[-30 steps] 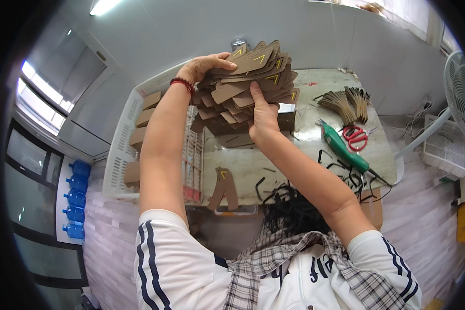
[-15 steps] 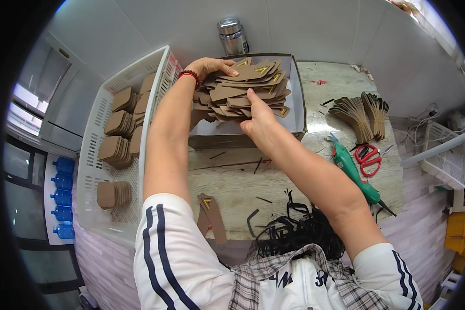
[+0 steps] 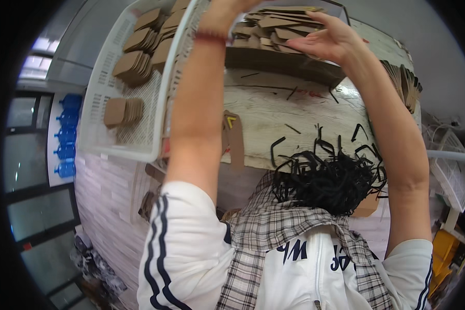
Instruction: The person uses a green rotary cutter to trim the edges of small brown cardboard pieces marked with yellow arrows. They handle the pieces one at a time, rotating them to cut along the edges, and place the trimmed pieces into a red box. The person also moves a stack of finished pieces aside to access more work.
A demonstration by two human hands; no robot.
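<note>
Brown flat pieces (image 3: 279, 26), some with yellow angular marks, lie heaped in a dark-sided box (image 3: 289, 63) at the top of the picture. My right hand (image 3: 336, 39) is at the box's right side, fingers stretched and apart, its fingertips against or just over the pieces. At the box's left is my left hand (image 3: 225, 13), cut off by the upper edge, so its fingers barely show. A red bracelet is on that wrist. Two strip-like brown pieces (image 3: 236, 139), one with a yellow mark, lie on the table by my left forearm.
A white plastic basket (image 3: 157, 147) on the left holds stacks of brown rounded pieces (image 3: 123, 112). Black strips (image 3: 330, 181) are heaped at the table's near edge against my checked apron (image 3: 274, 227). Fanned brown strips (image 3: 404, 85) lie at the table's right. Blue water bottles (image 3: 67, 135) stand far left.
The view has tilted, so box and table sit higher in the picture. My right hand has loosened from the pieces and spread its fingers. The flask, scissors and green tool no longer show.
</note>
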